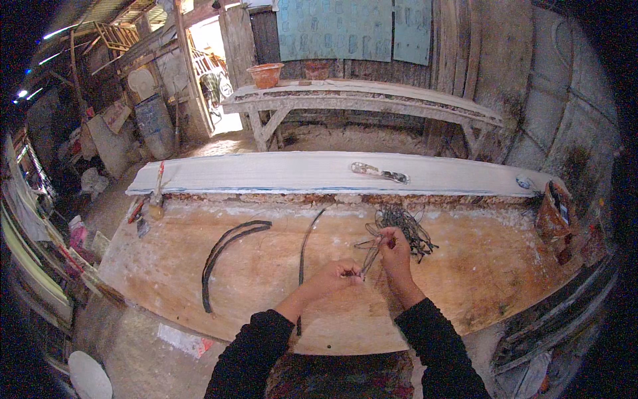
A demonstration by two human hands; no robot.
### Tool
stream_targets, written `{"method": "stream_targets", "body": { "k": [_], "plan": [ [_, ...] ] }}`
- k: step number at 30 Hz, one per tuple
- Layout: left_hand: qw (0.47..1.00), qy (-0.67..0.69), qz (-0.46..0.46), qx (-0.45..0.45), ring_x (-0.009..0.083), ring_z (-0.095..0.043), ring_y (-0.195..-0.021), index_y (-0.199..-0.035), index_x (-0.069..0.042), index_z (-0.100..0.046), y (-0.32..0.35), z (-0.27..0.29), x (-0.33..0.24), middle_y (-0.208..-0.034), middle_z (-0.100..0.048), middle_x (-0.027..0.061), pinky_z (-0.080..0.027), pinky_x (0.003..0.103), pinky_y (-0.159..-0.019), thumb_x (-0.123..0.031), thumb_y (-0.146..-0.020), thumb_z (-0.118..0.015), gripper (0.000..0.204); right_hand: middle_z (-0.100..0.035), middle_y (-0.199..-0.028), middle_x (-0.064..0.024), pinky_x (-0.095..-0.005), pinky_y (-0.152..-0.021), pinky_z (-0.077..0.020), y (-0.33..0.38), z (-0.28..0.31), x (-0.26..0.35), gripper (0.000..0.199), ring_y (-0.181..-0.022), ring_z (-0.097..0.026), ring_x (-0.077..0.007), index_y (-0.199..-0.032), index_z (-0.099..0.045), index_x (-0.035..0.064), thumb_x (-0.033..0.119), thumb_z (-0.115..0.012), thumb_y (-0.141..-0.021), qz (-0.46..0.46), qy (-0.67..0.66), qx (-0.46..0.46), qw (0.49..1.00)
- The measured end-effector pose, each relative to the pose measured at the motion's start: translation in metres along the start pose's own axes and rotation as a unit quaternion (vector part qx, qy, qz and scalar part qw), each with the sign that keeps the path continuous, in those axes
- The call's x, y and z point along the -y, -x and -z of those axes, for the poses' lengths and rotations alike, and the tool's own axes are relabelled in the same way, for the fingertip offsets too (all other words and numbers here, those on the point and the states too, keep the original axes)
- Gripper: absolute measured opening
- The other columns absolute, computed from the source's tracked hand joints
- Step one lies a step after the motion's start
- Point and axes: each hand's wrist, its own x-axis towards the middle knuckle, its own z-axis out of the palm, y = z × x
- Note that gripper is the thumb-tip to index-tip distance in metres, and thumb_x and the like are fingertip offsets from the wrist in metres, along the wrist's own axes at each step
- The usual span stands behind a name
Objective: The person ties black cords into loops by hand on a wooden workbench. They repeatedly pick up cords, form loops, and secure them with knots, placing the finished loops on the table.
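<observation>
A thin dark strand (369, 256) ran between the two hands, low over the middle of the wooden surface (465, 279). The left hand (330, 279) pinched its near end, fingers (350, 272) clenched on it. The right hand (394, 251) gripped the strand higher up, fingers curled round it just beside a loose tangle of dark wiry strands (402, 229) that lay on the surface and touched the hand's far side. Both forearms wore black sleeves (435, 346) and came in from the lower edge.

To the left of the hands a long thin dark strip (303, 253) lay on the surface, curving away toward the far edge and passing under the left wrist. Further left, well apart, a pair of curved dark strips (222, 256) lay side by side in an arc.

Along the far edge of the surface ran a long pale plank (279, 173), with a small tool (379, 173) lying on it. A brush-like tool (158, 196) rested at the plank's left end. At the right end of the surface stood a brown container (550, 216). Beyond, a rough bench (372, 100) carried an orange bowl (265, 74).
</observation>
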Motion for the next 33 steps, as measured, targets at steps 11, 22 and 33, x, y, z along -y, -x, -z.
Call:
{"method": "stream_targets", "body": {
  "k": [11,22,33],
  "plan": [
    [0.978,-0.131,0.032,-0.157,0.0061,-0.046,-0.058,-0.071,-0.006,-0.056,0.001,0.008,-0.021,-0.062,-0.050,-0.0026,-0.038,0.021,-0.051,-0.019,-0.074,-0.064,0.016,-0.052,-0.075,-0.0064,-0.0272,-0.062,-0.0402,0.000,0.001,-0.010,0.011,-0.067,-0.048,-0.0167,-0.080,-0.061,0.0059,0.005,-0.063,-0.069,0.069,0.093,-0.056,0.992],
    [0.866,-0.250,0.069,-0.427,0.0108,-0.051,-0.058,-0.074,-0.003,-0.060,0.000,0.048,-0.005,-0.066,-0.057,0.0033,-0.041,0.024,-0.053,-0.012,-0.069,-0.065,0.011,-0.048,-0.081,-0.0026,-0.0241,-0.065,-0.0383,0.023,-0.006,0.019,0.007,-0.074,-0.047,-0.0123,-0.075,-0.058,0.0049,0.007,-0.063,-0.071,0.040,-0.045,0.119,0.991],
    [0.902,-0.079,0.094,-0.414,0.0073,-0.050,-0.056,-0.069,-0.003,-0.060,0.001,0.049,-0.001,-0.063,-0.056,0.0002,-0.040,0.021,-0.051,-0.009,-0.068,-0.065,0.009,-0.046,-0.102,-0.0046,-0.0248,-0.079,-0.0375,0.051,-0.012,0.059,0.009,-0.093,-0.046,-0.0123,-0.082,-0.058,0.0020,0.009,-0.060,-0.077,-0.026,-0.159,0.448,0.879]
  ]
}}
